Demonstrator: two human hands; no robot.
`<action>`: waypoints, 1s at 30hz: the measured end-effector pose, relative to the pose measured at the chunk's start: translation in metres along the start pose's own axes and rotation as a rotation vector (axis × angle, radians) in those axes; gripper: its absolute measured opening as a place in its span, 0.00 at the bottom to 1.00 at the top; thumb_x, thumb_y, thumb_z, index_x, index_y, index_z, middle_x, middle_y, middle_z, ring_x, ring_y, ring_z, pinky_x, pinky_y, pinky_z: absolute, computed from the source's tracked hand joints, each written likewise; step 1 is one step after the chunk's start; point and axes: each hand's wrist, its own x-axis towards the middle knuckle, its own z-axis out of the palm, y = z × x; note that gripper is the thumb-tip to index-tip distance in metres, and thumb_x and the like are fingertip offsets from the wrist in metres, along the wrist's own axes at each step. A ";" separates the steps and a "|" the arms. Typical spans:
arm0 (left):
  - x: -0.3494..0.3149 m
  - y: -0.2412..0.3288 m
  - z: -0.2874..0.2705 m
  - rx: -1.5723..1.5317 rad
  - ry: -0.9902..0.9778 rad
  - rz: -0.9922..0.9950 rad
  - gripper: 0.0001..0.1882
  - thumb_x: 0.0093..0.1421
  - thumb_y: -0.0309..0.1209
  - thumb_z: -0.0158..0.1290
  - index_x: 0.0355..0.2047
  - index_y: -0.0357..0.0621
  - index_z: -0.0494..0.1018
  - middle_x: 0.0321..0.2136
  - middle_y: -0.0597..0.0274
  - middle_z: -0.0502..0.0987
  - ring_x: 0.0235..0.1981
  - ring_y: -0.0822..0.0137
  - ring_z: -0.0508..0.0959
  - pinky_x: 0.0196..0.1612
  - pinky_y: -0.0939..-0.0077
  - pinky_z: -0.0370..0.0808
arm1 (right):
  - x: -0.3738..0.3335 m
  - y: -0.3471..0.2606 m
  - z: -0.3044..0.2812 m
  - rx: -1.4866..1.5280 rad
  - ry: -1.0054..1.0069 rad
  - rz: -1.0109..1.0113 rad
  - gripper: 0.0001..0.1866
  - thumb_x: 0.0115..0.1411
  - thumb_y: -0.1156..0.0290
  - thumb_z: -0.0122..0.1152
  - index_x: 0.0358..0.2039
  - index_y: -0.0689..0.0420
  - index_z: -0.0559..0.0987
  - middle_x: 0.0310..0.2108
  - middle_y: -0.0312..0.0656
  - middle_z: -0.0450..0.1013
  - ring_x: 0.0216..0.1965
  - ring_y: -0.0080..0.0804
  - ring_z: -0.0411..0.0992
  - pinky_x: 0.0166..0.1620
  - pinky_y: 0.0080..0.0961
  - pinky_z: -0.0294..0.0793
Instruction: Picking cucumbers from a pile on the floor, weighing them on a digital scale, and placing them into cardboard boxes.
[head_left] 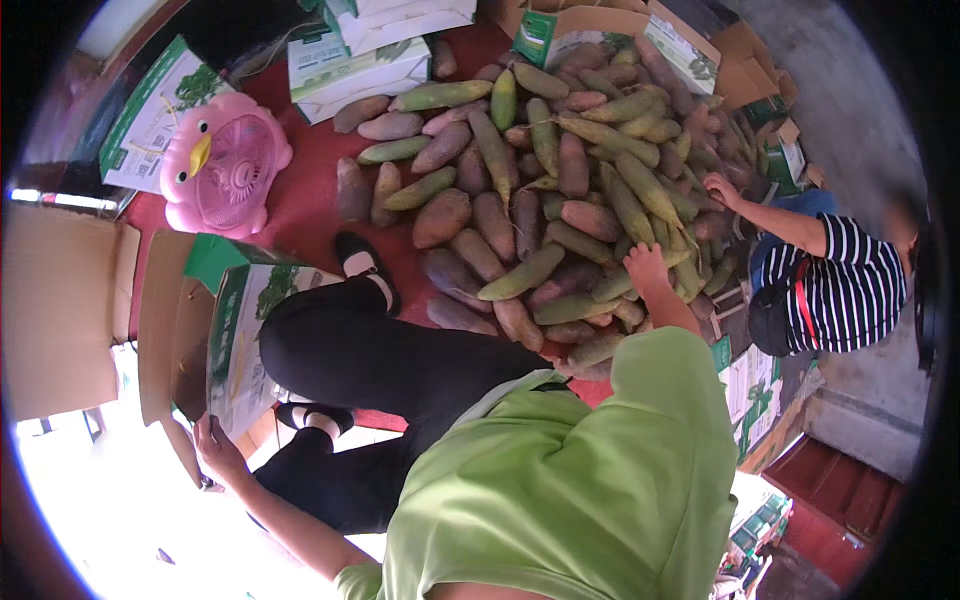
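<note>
A large heap of long radishes, some green and some purplish red, lies on the red floor covering ahead of me. My right hand reaches into its right side, fingers bent down onto a green radish; the fingertips are partly hidden. At the lower left, my left hand grips the near edge of an open printed cardboard box, white and green outside. The inside of that box is mostly out of sight.
Another person in a striped top reaches a hand to the heap's right side. A pink animal-shaped fan stands at the left. Printed cartons are at the back. Open brown boxes stand at the back right. My legs lie beside the heap.
</note>
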 end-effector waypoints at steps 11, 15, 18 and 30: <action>0.000 0.031 -0.014 0.047 -0.027 -0.175 0.12 0.54 0.23 0.48 0.37 0.50 0.76 0.34 0.61 0.77 0.36 0.57 0.77 0.38 0.67 0.73 | 0.009 0.009 -0.094 0.141 -0.007 0.027 0.19 0.47 0.71 0.62 0.43 0.48 0.75 0.43 0.36 0.69 0.52 0.36 0.63 0.51 0.39 0.63; -0.005 0.039 -0.024 0.029 -0.013 -0.199 0.12 0.53 0.23 0.48 0.36 0.51 0.77 0.32 0.64 0.76 0.36 0.58 0.76 0.38 0.66 0.73 | 0.021 -0.003 -0.165 0.186 0.168 -0.006 0.27 0.43 0.73 0.67 0.48 0.50 0.72 0.47 0.37 0.67 0.53 0.39 0.61 0.52 0.41 0.63; -0.007 0.038 -0.028 0.012 0.000 -0.167 0.12 0.52 0.23 0.49 0.36 0.52 0.77 0.32 0.66 0.76 0.36 0.60 0.76 0.38 0.66 0.73 | 0.005 -0.021 -0.264 0.276 0.385 -0.032 0.32 0.41 0.75 0.68 0.50 0.50 0.70 0.46 0.38 0.66 0.52 0.39 0.61 0.51 0.42 0.63; -0.005 0.037 -0.032 0.024 -0.005 -0.107 0.12 0.49 0.23 0.50 0.34 0.50 0.78 0.29 0.65 0.75 0.34 0.61 0.77 0.37 0.67 0.73 | -0.102 -0.100 -0.563 0.370 1.361 -0.635 0.28 0.39 0.77 0.65 0.46 0.52 0.72 0.41 0.37 0.68 0.46 0.41 0.64 0.44 0.38 0.63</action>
